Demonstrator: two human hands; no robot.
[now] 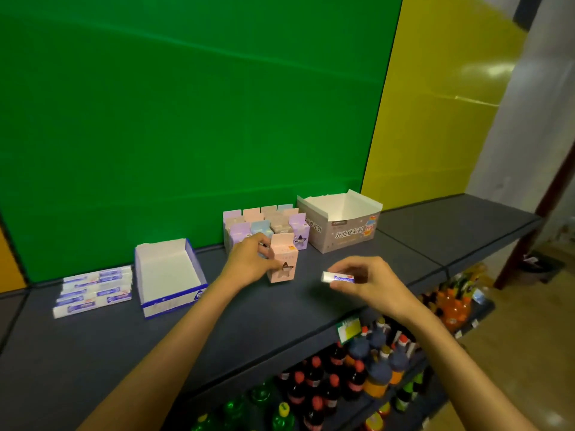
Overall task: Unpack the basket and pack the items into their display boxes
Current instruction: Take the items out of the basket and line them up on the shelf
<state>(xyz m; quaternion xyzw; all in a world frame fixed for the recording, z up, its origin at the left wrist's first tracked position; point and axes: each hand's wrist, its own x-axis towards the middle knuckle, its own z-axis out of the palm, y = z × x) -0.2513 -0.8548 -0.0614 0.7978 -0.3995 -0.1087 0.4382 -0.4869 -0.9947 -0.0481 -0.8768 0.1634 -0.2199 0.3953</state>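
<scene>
Fingers of your left hand (pixel 249 262) grip the pink box (pixel 282 262) mid-frame. Your right hand (pixel 367 283) pinches a small white tube (pixel 337 278) above bare shelf (pixel 280 312) near its front edge.

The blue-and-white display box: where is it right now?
In the head view, the blue-and-white display box sits left on the shelf, between the white packets and the left hand.

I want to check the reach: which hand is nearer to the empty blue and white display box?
Left. The left hand grips a pink star carton just right of the blue and white display box. The right hand, pinching a small white tube, is farther right.
</scene>
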